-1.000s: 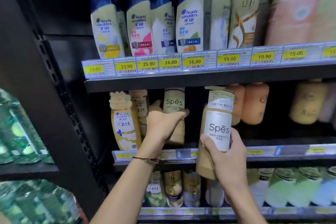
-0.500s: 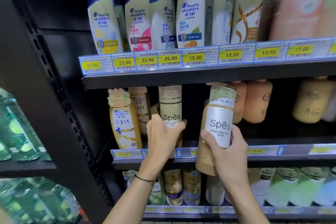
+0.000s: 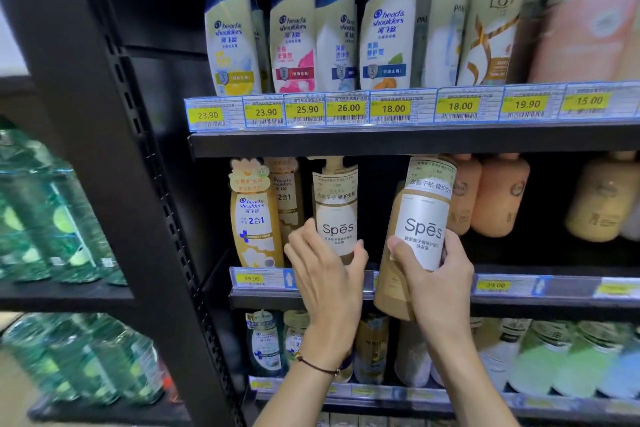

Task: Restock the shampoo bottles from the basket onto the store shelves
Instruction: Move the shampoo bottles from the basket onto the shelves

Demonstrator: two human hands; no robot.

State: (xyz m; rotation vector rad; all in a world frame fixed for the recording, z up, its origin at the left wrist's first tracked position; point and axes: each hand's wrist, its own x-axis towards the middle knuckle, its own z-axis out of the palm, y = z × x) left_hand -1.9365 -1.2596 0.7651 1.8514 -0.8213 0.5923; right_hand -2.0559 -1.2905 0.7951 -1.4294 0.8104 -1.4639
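The black shelves [image 3: 149, 184] are filling the view, and blurred green packs [image 3: 52, 218] are sitting on the rack to their left. The top shelf [image 3: 415, 140] is carrying a row of blue-capped bottles [image 3: 294, 35] along its front edge. On the middle shelf [image 3: 554, 303], near its left end, one Spēs bottle [image 3: 335, 215] is standing upright just beside a yellow 2-in-1 bottle [image 3: 254, 218]. My left grip [image 3: 329, 284] is wrapping round its lower part, thumb on the left, fingers on the right. My right grip [image 3: 440, 291] is clasping the second Spēs bottle [image 3: 420, 229] round its white label. That one is tilting, top reaching under the top shelf, base hanging in front of the middle shelf's front edge and not resting on it. Yellow price tags [image 3: 393, 107] are lining the shelf edges. A thin bracelet [image 3: 318, 366] is circling my left wrist.
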